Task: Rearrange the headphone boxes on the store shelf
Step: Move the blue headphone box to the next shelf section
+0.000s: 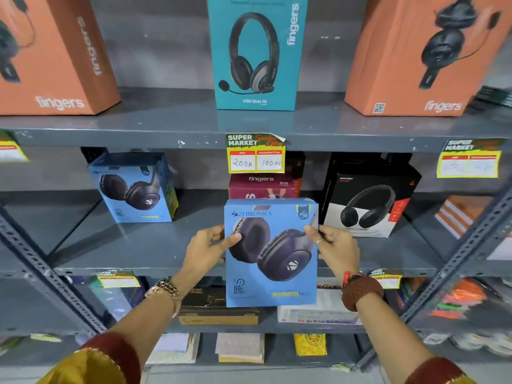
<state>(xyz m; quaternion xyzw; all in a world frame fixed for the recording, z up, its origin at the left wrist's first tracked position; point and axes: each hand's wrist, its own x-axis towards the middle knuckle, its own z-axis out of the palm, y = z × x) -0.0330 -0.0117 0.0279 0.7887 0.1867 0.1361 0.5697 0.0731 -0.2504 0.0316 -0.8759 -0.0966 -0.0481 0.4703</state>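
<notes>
Grey shelf (171, 253) behind — both hands gripping blue box (271, 273) upright.

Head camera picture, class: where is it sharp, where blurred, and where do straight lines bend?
Head view: the held blue Zebronics box and centre price tag read sharply; the right price tag and the left orange box smear at the edges; wide-angle distortion tilts the rack upright; soft glare on the back panel.
</notes>
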